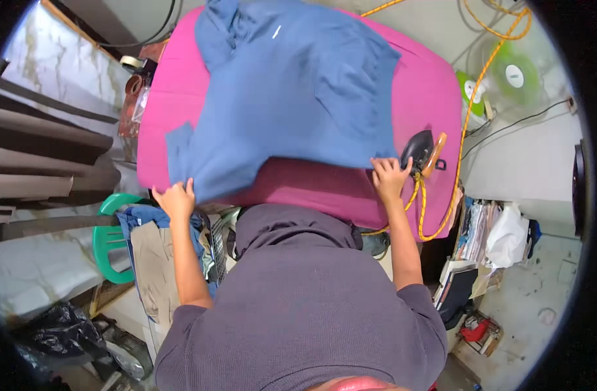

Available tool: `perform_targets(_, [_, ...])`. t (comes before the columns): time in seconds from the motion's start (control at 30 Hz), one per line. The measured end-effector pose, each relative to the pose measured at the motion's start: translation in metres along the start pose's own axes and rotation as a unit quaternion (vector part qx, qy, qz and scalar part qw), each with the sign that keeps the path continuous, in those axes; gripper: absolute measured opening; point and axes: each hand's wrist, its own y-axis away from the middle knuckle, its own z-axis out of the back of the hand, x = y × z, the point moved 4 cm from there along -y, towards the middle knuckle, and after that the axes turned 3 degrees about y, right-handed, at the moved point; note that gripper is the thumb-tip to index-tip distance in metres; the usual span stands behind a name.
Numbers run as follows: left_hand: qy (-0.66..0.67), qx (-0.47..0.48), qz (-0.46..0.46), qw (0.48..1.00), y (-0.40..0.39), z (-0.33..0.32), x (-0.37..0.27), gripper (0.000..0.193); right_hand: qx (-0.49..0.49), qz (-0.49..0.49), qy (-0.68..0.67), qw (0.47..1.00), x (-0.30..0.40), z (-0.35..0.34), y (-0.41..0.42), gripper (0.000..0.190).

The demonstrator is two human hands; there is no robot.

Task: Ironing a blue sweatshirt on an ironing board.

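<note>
A blue garment (279,97), likely a shirt, lies spread over a pink cloth-covered ironing table (430,83). Small folds run across its right side, and its near edge curves inward at the middle. My left hand (177,199) pinches the garment's near left corner at the table's front edge. At the near right corner, my right hand (390,177) holds the hem between thumb and fingers. Just beyond that hand rests an electric iron (418,149), tipped on its side with its orange-brown handle to the right. The iron's yellow patterned cord (423,215) loops down beside my right forearm.
A green plastic chair (105,239) and piled clothes (154,264) are at the left. Tape rolls (132,62) sit by the table's left edge. At the right are a green fan (515,76) and a shelf of folded fabric (479,229). The cord also hangs overhead.
</note>
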Motion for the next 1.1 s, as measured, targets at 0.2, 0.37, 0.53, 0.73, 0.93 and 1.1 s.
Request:
perform_targets(0.2, [-0.003, 0.079, -0.044, 0.996, 0.041, -0.042, -0.061, 0.076, 0.075, 0.000, -0.049, 0.996, 0.024, -0.021, 0.060, 0.047])
perform_targets(0.37, [0.224, 0.105, -0.369, 0.896, 0.026, -0.057, -0.189, 0.079, 0.046, 0.008, -0.061, 0.997, 0.049, -0.031, 0.037, 0.047])
perform_targets(0.53, [0.065, 0.035, -0.518, 0.852, 0.021, -0.092, -0.251, 0.075, 0.058, 0.045, -0.130, 0.989, 0.086, -0.043, 0.011, 0.057])
perform_targets(0.73, [0.139, 0.124, -0.503, 0.844, 0.023, -0.078, -0.250, 0.075, 0.075, -0.006, -0.022, 0.997, 0.042, -0.032, 0.012, 0.066])
perform_targets(0.93, [0.097, 0.098, -0.475, 0.869, 0.038, -0.075, -0.239, 0.082, 0.253, 0.077, 0.010, 0.964, 0.028, -0.030, 0.022, 0.087])
perform_targets(1.1, [0.124, 0.336, -0.410, 0.839, 0.019, -0.053, -0.223, 0.072, 0.351, 0.058, -0.087, 0.930, 0.007, -0.001, -0.005, 0.080])
